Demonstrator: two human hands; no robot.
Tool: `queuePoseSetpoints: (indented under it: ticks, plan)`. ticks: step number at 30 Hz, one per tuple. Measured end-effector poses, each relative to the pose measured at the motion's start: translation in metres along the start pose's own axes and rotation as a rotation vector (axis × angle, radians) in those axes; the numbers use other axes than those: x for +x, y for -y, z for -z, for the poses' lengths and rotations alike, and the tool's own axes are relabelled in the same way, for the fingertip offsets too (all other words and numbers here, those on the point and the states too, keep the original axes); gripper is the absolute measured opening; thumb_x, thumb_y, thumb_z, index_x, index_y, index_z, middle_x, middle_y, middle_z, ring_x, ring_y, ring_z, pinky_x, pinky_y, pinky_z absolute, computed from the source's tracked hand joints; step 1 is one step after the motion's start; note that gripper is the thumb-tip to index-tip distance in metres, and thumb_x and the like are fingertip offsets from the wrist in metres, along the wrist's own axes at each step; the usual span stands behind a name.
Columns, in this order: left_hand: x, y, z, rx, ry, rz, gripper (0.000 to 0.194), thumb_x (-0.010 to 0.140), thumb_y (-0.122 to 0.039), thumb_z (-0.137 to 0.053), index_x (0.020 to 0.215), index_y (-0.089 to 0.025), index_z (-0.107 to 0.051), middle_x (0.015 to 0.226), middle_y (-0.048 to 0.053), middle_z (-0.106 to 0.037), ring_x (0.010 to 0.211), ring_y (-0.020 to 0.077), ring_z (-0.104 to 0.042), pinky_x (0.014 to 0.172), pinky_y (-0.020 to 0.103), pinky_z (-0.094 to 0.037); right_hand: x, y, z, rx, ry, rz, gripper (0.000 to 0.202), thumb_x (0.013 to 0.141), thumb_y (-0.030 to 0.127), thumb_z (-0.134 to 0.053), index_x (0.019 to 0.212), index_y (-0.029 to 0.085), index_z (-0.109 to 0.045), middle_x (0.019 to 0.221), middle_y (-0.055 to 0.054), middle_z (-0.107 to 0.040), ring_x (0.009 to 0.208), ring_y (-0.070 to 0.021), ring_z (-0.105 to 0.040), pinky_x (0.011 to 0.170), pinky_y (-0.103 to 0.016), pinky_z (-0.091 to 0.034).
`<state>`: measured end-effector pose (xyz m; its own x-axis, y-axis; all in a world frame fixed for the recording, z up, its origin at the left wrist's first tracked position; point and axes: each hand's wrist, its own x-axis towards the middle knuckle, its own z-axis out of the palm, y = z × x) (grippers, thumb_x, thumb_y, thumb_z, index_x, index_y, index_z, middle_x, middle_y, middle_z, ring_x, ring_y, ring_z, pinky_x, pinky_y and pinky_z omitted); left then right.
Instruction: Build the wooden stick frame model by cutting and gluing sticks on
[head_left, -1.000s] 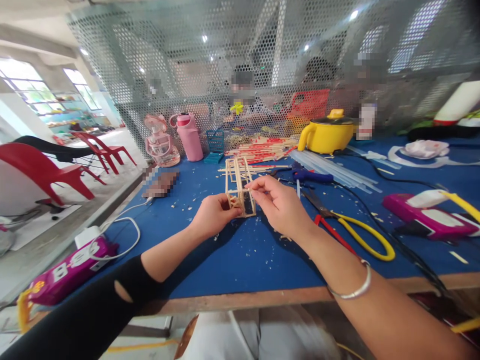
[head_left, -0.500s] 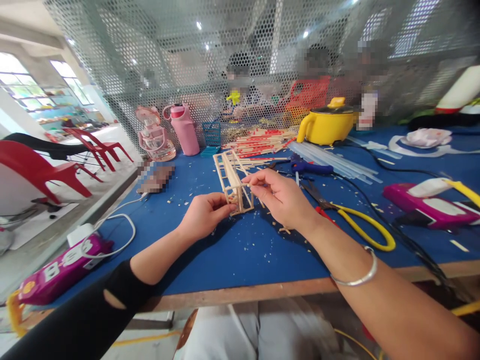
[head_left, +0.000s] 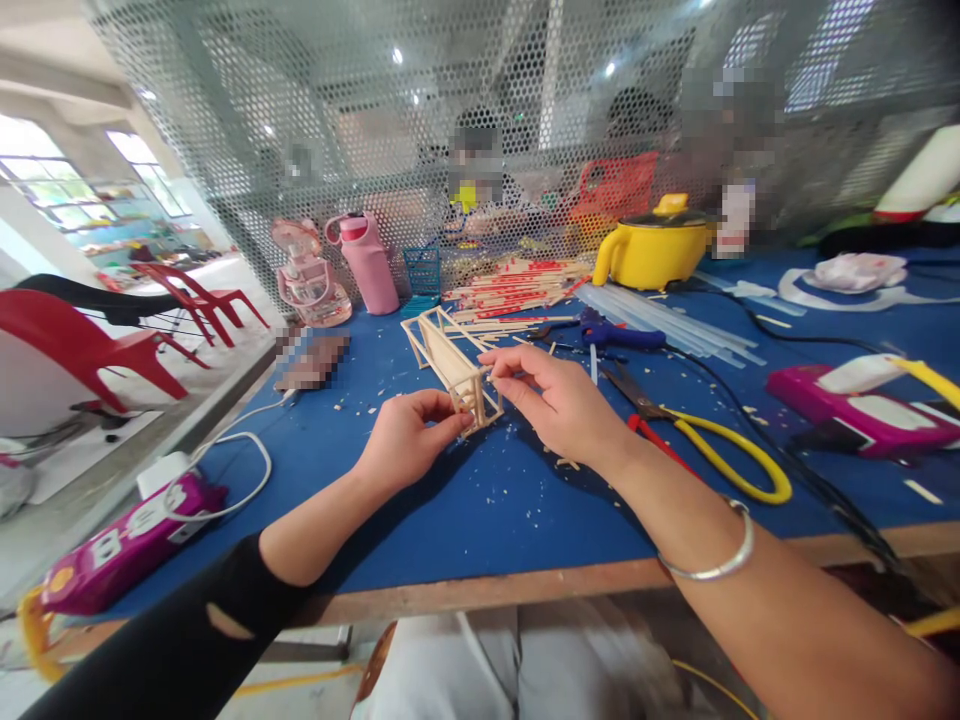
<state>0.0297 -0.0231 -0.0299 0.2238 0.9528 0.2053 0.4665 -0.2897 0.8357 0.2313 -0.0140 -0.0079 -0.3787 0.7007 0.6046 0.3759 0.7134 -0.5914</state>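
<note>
Stick frame (head_left: 450, 362) mid-table, far end slanting left. Left hand (head_left: 411, 435) pinching near end; right hand (head_left: 555, 402) pinching near right corner. Chip-strewn blue mat (head_left: 465, 525) reaching wooden front edge (head_left: 480, 599); stick pile (head_left: 517, 287) close beyond, yellow-and-red-handled tool (head_left: 660, 411) rightward.
</note>
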Motion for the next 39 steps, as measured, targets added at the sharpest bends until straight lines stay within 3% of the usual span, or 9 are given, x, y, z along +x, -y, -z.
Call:
queuePoseSetpoints:
  ticks: [5,7,10,16,19,22,25,29,39]
  plan:
    - [0.001,-0.003,0.002,-0.023,-0.015,-0.043,0.034,0.071,-0.038,-0.073,0.094,-0.014,-0.068,0.085,0.005,-0.072,0.077,0.0168,-0.064,0.073,0.028,-0.049,-0.001,0.003,-0.002,-0.078,-0.128,0.081,0.006,0.089,0.02,-0.054,0.088,0.02,-0.061,0.111,-0.007,-0.063,0.102,-0.017,-0.06,0.078,-0.027,-0.05]
    - [0.001,-0.004,0.0,-0.061,-0.071,-0.061,0.043,0.069,-0.04,-0.075,0.102,-0.013,-0.065,0.089,0.007,-0.07,0.081,0.018,-0.064,0.073,0.029,-0.051,-0.002,0.005,-0.001,-0.126,-0.228,0.074,0.005,0.087,0.021,-0.057,0.086,0.021,-0.063,0.099,-0.005,-0.064,0.091,-0.0161,-0.062,0.071,-0.026,-0.05]
    - [0.002,-0.005,-0.005,-0.108,-0.116,-0.086,0.039,0.072,-0.041,-0.072,0.101,-0.014,-0.066,0.09,0.007,-0.07,0.08,0.0178,-0.063,0.072,0.029,-0.052,-0.004,0.007,-0.002,-0.128,-0.283,-0.011,0.006,0.087,0.023,-0.059,0.087,0.022,-0.064,0.078,0.0,-0.067,0.066,-0.0123,-0.061,0.062,-0.025,-0.048]
    - [0.002,-0.008,-0.011,-0.062,-0.106,-0.059,0.029,0.076,-0.038,-0.068,0.093,-0.015,-0.071,0.079,0.003,-0.072,0.068,0.0153,-0.061,0.064,0.025,-0.047,-0.003,0.006,-0.005,-0.096,-0.245,-0.04,0.005,0.086,0.022,-0.06,0.088,0.021,-0.064,0.076,0.002,-0.069,0.063,-0.0111,-0.061,0.059,-0.022,-0.047]
    - [0.003,-0.007,-0.008,-0.063,-0.057,-0.077,0.028,0.078,-0.036,-0.066,0.095,-0.014,-0.072,0.078,0.003,-0.072,0.069,0.0156,-0.061,0.064,0.026,-0.047,-0.003,0.006,-0.005,-0.113,-0.239,-0.011,0.006,0.088,0.021,-0.056,0.09,0.021,-0.061,0.097,-0.003,-0.069,0.081,-0.014,-0.063,0.068,-0.024,-0.049]
    - [0.005,-0.004,0.0,-0.088,0.016,-0.112,0.031,0.079,-0.034,-0.065,0.103,-0.015,-0.072,0.088,0.004,-0.074,0.077,0.0177,-0.064,0.073,0.028,-0.049,-0.003,0.006,-0.005,-0.107,-0.147,-0.003,0.008,0.091,0.02,-0.051,0.094,0.021,-0.058,0.115,-0.005,-0.066,0.097,-0.0163,-0.063,0.081,-0.028,-0.048]
    - [0.01,0.0,0.008,-0.12,0.092,-0.127,0.036,0.078,-0.033,-0.066,0.108,-0.015,-0.07,0.094,0.006,-0.075,0.083,0.0198,-0.066,0.077,0.03,-0.051,-0.004,0.004,-0.006,-0.109,-0.094,-0.016,0.011,0.092,0.021,-0.048,0.097,0.022,-0.058,0.106,-0.004,-0.07,0.094,-0.0168,-0.065,0.082,-0.029,-0.047]
    - [0.014,0.004,0.013,-0.142,0.16,-0.121,0.036,0.073,-0.03,-0.07,0.106,-0.015,-0.071,0.097,0.007,-0.074,0.086,0.0211,-0.067,0.08,0.032,-0.052,-0.003,0.0,-0.006,-0.109,-0.125,-0.032,0.011,0.093,0.023,-0.048,0.099,0.022,-0.058,0.104,-0.006,-0.07,0.093,-0.0185,-0.066,0.08,-0.03,-0.048]
    - [0.01,0.008,0.007,-0.068,0.066,-0.063,0.03,0.075,-0.043,-0.066,0.083,-0.015,-0.074,0.074,0.003,-0.071,0.063,0.0139,-0.056,0.063,0.027,-0.045,-0.002,0.0,-0.004,-0.058,-0.067,-0.035,0.009,0.092,0.022,-0.048,0.091,0.022,-0.056,0.116,-0.006,-0.069,0.104,-0.0185,-0.065,0.087,-0.032,-0.047]
